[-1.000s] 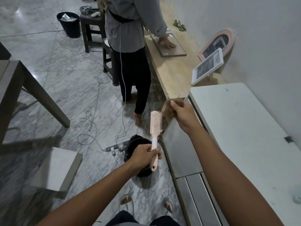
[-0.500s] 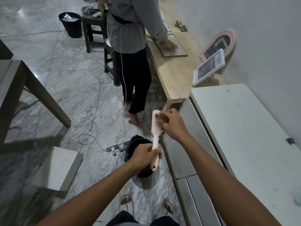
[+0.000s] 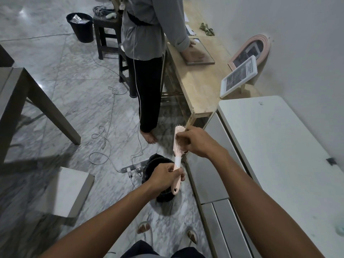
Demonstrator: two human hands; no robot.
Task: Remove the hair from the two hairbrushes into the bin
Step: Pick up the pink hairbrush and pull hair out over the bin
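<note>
Marble floor (image 3: 78, 94), 1 bin (image 3: 160, 175); left hand (image 3: 165, 176) gripping 1 hairbrush (image 3: 177, 144), right hand (image 3: 197, 142) pinching bristles.

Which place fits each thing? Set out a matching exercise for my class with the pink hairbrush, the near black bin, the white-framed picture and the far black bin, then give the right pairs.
Things:
1. pink hairbrush
2. near black bin
3. white-framed picture
4. far black bin

Places:
A. on the wooden bench
B. on the floor beside the dark stool
C. handle held in the left hand, right hand at the bristles
D. on the floor under the left hand

Pairs: 1-C, 2-D, 3-A, 4-B
</note>
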